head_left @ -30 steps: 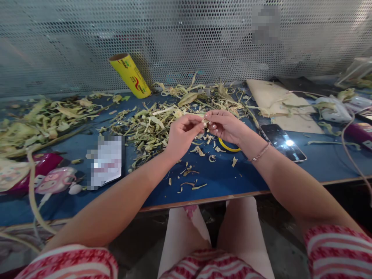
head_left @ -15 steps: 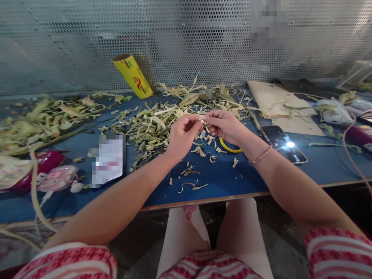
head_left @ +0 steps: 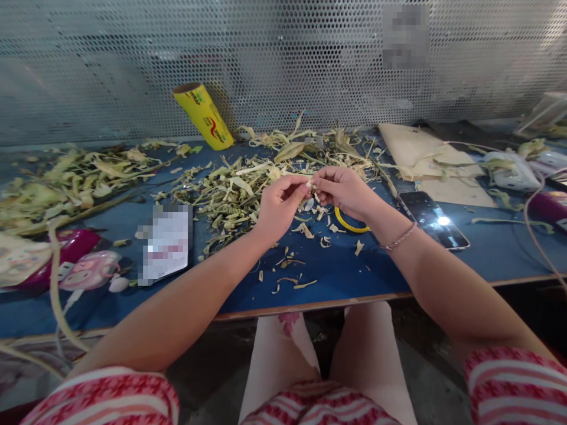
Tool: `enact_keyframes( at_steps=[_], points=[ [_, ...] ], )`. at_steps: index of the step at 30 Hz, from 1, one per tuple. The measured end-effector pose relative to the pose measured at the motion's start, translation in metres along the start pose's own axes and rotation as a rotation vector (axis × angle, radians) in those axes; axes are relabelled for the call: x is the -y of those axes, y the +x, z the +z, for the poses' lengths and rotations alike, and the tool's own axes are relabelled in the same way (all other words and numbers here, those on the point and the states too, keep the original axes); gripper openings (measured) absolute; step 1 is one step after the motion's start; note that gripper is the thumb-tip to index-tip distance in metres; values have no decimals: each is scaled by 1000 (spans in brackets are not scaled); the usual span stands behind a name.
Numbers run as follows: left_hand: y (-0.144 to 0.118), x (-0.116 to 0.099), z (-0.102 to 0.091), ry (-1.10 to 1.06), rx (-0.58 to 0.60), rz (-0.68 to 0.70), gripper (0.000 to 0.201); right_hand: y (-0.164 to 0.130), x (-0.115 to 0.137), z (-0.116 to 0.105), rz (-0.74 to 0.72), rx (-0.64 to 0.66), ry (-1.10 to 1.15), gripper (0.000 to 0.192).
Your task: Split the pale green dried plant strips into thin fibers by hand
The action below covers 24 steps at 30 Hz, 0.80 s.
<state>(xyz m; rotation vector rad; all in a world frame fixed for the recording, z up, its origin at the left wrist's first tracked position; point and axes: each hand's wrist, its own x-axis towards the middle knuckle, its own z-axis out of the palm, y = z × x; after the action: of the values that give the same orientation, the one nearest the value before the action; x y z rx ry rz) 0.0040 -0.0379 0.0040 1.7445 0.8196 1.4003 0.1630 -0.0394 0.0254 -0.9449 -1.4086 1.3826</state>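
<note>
My left hand (head_left: 281, 203) and my right hand (head_left: 345, 190) meet above the middle of the blue table, both with fingers pinched together. Between their fingertips is a small pale plant piece (head_left: 309, 185), partly covered by the fingers, so its full shape is hidden. Just behind and left of the hands spreads a heap of dried greenish plant pieces (head_left: 230, 198). Pale peeled scraps (head_left: 304, 230) lie scattered on the table below the fingers. Close to my right wrist, a yellow ring (head_left: 349, 227), partly covered by the hand, rests on the surface.
A phone (head_left: 436, 221) with a bright reflection lies at right, before brown cardboard (head_left: 456, 190). A yellow cardboard tube (head_left: 204, 117) leans against the perforated metal panel (head_left: 283, 71). At left are more leaves (head_left: 84, 177), a blurred packet (head_left: 166, 245) and a pink case (head_left: 93, 270) with a cable.
Both hands stay almost in place. The fingertips and the pale piece have shifted slightly, with a pale bit now showing below the right fingers.
</note>
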Motion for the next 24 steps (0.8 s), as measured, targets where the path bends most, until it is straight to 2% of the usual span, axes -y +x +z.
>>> enact_keyframes(
  at_steps=[4,10,24],
  points=[
    [1,5,-1,-76,56,-34,18,-1,1,0,18,8,8,21],
    [1,8,1,-318,149,-140,14,1,0,-1,25,25,29,21],
    [4,1,6,-667,12,-500,5,1,-2,-3,48,27,36,19]
  ],
)
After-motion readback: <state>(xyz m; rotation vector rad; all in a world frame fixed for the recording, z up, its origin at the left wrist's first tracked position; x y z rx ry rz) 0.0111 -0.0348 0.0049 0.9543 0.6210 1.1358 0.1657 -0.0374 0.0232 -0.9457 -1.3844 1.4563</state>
